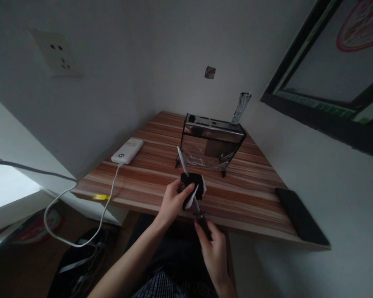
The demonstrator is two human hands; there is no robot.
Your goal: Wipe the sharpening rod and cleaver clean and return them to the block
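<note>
My right hand (pixel 213 244) is closed round the dark handle of a knife (pixel 182 160), whose narrow pale blade points away from me over the table edge. My left hand (pixel 172 200) pinches a black cloth (pixel 192 182) with white edges, folded round the middle of the blade. The blade tip sticks out beyond the cloth, and a short stretch of blade shows between cloth and handle. Behind them stands a knife rack (pixel 214 129) with a slotted top and clear plastic film at its lower front. A plastic-wrapped handle (pixel 241 107) rises from its right end.
On the wood-grain table (pixel 155 140), a white power bank (pixel 127 150) lies at left with a white cable (pixel 112 188) running off the edge. A flat black object (pixel 301 215) lies at the right edge. Walls close in the table's back and right side.
</note>
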